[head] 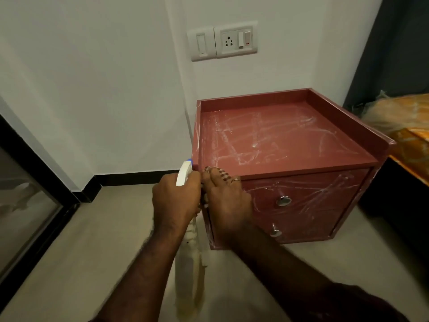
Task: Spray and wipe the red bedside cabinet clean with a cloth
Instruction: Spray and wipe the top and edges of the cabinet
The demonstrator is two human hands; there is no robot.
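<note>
My left hand (175,201) has its fingers curled tight round the neck of the spray bottle (184,174); the white head and blue nozzle stick out just above them. A cream cloth (189,263) hangs down from under that same grip. My right hand (228,201) is pressed up beside it, fingers (212,173) bent at the nozzle and the cabinet's near corner. I cannot tell whether they pinch anything or only rest there.

Just beyond both sets of fingers stands the red bedside cabinet (278,140). Its rimmed top and two drawer fronts are streaked with white marks, so I judge the spraying is only about to begin. Next I need to aim the nozzle over the top and squeeze, then free the cloth for wiping.

The bottle's body is hidden behind my left hand, the trigger too. The cloth's lower end runs out of view.
</note>
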